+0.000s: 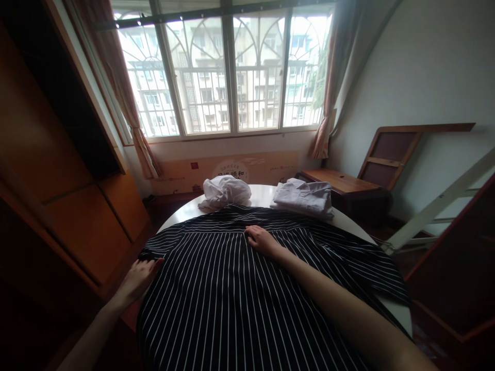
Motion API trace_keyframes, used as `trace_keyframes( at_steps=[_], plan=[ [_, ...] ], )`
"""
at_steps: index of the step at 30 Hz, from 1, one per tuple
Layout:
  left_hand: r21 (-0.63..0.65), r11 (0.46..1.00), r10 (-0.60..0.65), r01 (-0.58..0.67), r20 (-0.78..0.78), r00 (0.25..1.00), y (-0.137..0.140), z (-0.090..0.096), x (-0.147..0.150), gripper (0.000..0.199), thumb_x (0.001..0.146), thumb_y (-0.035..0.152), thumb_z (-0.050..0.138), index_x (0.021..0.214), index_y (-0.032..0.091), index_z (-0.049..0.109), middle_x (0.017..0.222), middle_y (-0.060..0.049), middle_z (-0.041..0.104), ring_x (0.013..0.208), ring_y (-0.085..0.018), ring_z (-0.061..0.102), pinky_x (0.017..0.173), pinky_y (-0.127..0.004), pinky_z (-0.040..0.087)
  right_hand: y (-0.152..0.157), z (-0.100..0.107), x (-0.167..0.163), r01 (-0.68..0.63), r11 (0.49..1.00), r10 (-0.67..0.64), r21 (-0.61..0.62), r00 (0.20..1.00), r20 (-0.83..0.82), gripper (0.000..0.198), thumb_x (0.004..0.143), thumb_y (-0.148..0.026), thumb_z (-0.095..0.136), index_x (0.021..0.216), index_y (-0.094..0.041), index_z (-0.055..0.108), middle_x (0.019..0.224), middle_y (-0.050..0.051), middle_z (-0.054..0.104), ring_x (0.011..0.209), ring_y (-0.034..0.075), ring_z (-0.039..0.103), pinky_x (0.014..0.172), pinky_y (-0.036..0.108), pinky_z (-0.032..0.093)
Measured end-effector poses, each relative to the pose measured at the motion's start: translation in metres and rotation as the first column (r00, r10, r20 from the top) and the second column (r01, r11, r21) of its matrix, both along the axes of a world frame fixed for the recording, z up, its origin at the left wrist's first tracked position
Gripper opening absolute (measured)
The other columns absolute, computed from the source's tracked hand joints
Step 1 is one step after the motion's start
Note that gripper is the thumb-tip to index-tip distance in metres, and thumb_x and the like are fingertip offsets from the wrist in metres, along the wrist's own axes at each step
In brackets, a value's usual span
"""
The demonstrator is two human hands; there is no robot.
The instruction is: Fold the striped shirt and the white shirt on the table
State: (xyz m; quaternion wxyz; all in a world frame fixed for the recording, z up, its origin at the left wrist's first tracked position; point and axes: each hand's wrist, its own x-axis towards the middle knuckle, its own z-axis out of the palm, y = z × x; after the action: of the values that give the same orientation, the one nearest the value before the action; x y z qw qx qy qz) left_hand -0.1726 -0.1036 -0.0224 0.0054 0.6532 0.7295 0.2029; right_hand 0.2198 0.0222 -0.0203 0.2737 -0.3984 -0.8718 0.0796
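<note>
A black shirt with white stripes (216, 288) lies spread out, back side up, over a round white table (263, 195). Its collar points toward the window, and one sleeve reaches out to each side. At the left table edge my left hand (139, 278) is closed on the end of the left sleeve (164, 241). My right hand (262, 240) rests on the upper back of the shirt near the yoke seam, fingers loosely bent and holding nothing. The right sleeve (382, 273) hangs toward the table's right edge.
Behind the collar sit a crumpled white cloth (226, 190) and a folded white garment (303, 197). Wooden cabinets (85, 221) stand at left. On the right are a wooden bench (340, 181) and a white metal frame (436, 201). A barred window (232, 77) fills the back.
</note>
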Motion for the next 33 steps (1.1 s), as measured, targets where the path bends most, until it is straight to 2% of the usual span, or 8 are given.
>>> trace_keyframes(
  at_steps=[3,8,11,14,16,19,23,33],
  plan=[
    [-0.111,0.971,0.222,-0.213,0.073,0.972,0.026,0.013,0.007,0.039,0.079,0.043,0.040,0.056,0.017,0.060,0.058,-0.009,0.064,0.070,-0.027,0.064,0.071,-0.038,0.050,0.000,-0.001,0.001,-0.015,1.000,0.015,0.007,1.000,-0.002,0.026,0.077,-0.014,0.050,0.101,-0.015,0.061,0.115,0.011,0.060,0.112,0.021,0.051,0.097,0.037,0.038],
    [0.172,0.954,0.238,-0.247,0.070,0.969,0.057,0.040,0.051,0.034,0.076,0.018,0.034,0.058,0.010,0.062,0.058,-0.012,0.061,0.065,-0.026,0.063,0.066,-0.036,0.051,0.002,-0.001,0.002,-0.024,1.000,0.024,-0.015,0.999,-0.023,0.026,0.077,-0.013,0.051,0.100,-0.014,0.061,0.115,0.011,0.060,0.112,0.021,0.050,0.097,0.036,0.037],
    [0.241,0.969,-0.037,0.044,-0.032,0.999,0.063,0.043,0.085,0.032,0.068,0.004,0.038,0.081,0.012,0.067,0.095,-0.014,0.067,0.098,-0.024,0.059,0.090,-0.038,0.043,0.004,-0.003,0.003,-0.028,0.997,0.022,-0.068,0.996,-0.090,0.025,0.076,-0.014,0.052,0.099,-0.016,0.061,0.114,0.010,0.060,0.112,0.021,0.051,0.098,0.038,0.037],
    [0.177,0.887,-0.403,0.427,-0.157,0.902,0.062,0.032,0.103,0.055,0.062,-0.002,0.039,0.104,0.023,0.063,0.126,-0.005,0.054,0.123,-0.023,0.041,0.103,-0.042,0.032,0.008,-0.005,0.003,-0.026,0.976,-0.043,-0.218,0.950,-0.309,0.025,0.076,-0.020,0.053,0.100,-0.017,0.061,0.110,0.010,0.063,0.107,0.023,0.055,0.095,0.040,0.040],
    [0.148,0.860,-0.466,0.488,-0.163,0.870,0.059,0.022,0.102,0.068,0.059,-0.004,0.037,0.118,0.024,0.055,0.135,-0.003,0.045,0.127,-0.022,0.036,0.104,-0.041,0.032,0.012,-0.005,0.005,-0.039,0.952,-0.100,-0.304,0.898,-0.428,0.026,0.080,-0.026,0.049,0.102,-0.017,0.059,0.105,0.009,0.065,0.099,0.022,0.059,0.090,0.040,0.044],
    [0.156,0.886,-0.420,0.437,-0.130,0.898,0.054,0.014,0.090,0.067,0.061,-0.001,0.037,0.124,0.022,0.047,0.131,-0.006,0.047,0.121,-0.021,0.042,0.098,-0.039,0.039,0.017,-0.003,0.009,-0.085,0.929,-0.122,-0.360,0.849,-0.514,0.027,0.084,-0.029,0.042,0.103,-0.017,0.057,0.100,0.008,0.066,0.092,0.020,0.062,0.084,0.036,0.048],
    [0.177,0.929,-0.309,0.324,-0.103,0.945,0.045,0.015,0.078,0.038,0.069,0.005,0.035,0.100,0.020,0.051,0.102,-0.008,0.058,0.096,-0.021,0.056,0.077,-0.032,0.048,0.017,0.002,0.013,-0.148,0.895,-0.153,-0.420,0.783,-0.603,0.025,0.084,-0.031,0.041,0.093,-0.016,0.059,0.086,0.006,0.068,0.082,0.017,0.063,0.076,0.031,0.049],
    [0.077,0.996,-0.024,0.033,-0.108,0.994,0.022,0.022,0.062,0.007,0.073,0.016,0.037,0.071,0.022,0.039,0.068,0.000,0.052,0.059,-0.016,0.051,0.052,-0.025,0.032,0.005,0.008,0.011,-0.209,0.887,-0.004,-0.413,0.888,-0.460,0.031,0.070,-0.044,0.063,0.084,-0.016,0.063,0.062,-0.001,0.060,0.057,0.012,0.054,0.057,0.024,0.043]
  ],
)
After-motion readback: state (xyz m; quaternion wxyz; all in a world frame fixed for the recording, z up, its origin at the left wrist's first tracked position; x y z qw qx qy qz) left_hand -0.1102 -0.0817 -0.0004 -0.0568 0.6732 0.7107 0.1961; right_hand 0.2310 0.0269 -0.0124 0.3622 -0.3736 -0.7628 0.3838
